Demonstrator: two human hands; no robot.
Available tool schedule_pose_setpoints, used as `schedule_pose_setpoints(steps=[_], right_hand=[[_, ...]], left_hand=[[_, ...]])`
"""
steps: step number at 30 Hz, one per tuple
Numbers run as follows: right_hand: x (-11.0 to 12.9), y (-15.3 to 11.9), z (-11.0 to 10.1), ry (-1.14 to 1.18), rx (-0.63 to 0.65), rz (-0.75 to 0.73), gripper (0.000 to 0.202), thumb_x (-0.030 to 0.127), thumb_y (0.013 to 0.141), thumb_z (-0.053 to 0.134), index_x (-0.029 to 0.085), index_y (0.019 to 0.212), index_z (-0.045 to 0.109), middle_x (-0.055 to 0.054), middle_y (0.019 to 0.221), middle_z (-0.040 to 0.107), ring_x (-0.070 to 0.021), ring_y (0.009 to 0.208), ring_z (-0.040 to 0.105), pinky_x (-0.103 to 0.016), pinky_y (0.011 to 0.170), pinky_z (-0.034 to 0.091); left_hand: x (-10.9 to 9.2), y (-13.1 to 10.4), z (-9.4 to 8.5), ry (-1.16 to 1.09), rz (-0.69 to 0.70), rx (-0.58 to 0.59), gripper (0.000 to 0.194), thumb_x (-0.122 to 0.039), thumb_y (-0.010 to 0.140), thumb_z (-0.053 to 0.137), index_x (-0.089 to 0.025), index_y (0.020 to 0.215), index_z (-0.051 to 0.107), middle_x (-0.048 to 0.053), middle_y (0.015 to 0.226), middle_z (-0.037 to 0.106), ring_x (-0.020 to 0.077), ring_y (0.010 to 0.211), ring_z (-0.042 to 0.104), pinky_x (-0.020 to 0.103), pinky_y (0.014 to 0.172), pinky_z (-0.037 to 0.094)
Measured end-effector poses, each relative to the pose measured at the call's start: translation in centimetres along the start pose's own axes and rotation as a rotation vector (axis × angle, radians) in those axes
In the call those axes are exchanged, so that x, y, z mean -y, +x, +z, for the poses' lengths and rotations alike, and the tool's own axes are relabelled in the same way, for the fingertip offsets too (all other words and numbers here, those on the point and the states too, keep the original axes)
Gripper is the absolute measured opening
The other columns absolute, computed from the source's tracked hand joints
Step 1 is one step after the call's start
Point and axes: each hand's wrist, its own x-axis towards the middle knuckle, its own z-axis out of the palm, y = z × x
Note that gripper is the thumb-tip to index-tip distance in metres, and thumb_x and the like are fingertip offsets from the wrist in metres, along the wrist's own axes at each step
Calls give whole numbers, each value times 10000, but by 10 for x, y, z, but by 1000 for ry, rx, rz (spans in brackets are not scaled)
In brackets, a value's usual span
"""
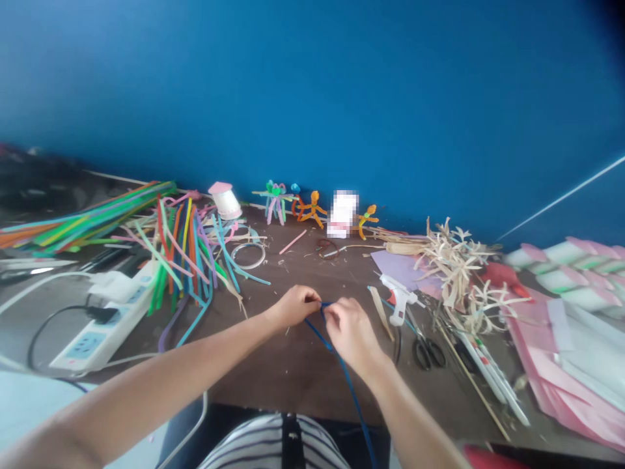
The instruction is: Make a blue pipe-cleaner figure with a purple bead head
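Fingers of both hands are pinched narrow: from my seat I see the left hand (296,307) closed, thumb to forefinger, on the blue stem (355,394), and the right hand (350,331) closed on it just beside. A short bit of blue shows in the slim gap between the two grips; how it is looped or crossed there, I cannot tell. From the fingers the stem trails to 5 o'clock, passing under the right hand and over the near edge of the table (273,378). At 7 o'clock I have bare tabletop right down to that edge, and more of it at 11, just beyond the knuckles. Room is tighter on the right: the glue gun (400,305) lies near at 3 o'clock, the scissors (430,357) farther out at 4. Well apart at 10 o'clock sprawls a heap of coloured stems (188,251), with the power strip (88,345) at 9. Straight out at 12, an orange figure (312,210) stands close to the blue wall (312,85), which bounds my far side.
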Motion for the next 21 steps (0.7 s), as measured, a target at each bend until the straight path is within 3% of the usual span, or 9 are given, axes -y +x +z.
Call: schedule_pose_setpoints(steps=[3, 6, 9, 14, 21], right_hand=[[-14, 4, -15, -13, -34, -97, 250, 107, 794, 461, 196, 998, 576, -36, 844, 538, -172, 821, 462, -282, 771, 334], [-19, 7, -25, -100, 15, -189, 358, 144, 754, 542, 238, 1099, 531, -47, 945, 513, -190, 878, 439, -308, 787, 322], [-16, 7, -21, -123, 44, -241, 307, 166, 755, 550, 223, 1057, 556, -50, 940, 520, -191, 891, 434, -298, 777, 322], [-17, 7, -5, -31, -52, -187, 182, 239, 808, 505, 202, 957, 603, -45, 861, 552, -178, 842, 455, -294, 757, 333], [-24, 15, 1, 126, -13, -91, 165, 272, 807, 522, 191, 730, 644, -22, 715, 585, -152, 742, 499, -257, 694, 358]], left_hand=[[-1, 2, -4, -73, -62, 32, 237, -280, 637, 484, -104, 706, 626, -24, 511, 507, 97, 499, 437, 202, 491, 338], [-5, 4, -7, -126, -92, 75, 220, -271, 617, 492, -102, 679, 617, -31, 483, 485, 89, 473, 423, 196, 474, 336], [-9, 6, -6, -145, -89, 99, 203, -271, 618, 487, -110, 639, 609, -31, 471, 480, 88, 470, 422, 194, 467, 330], [-9, 8, -1, -94, -45, 92, 216, -256, 642, 468, -107, 662, 623, -25, 482, 507, 96, 489, 442, 197, 487, 347], [-10, 4, -1, 122, 93, 3, 158, -208, 653, 508, -146, 708, 642, 20, 675, 625, 144, 663, 533, 233, 628, 378]])
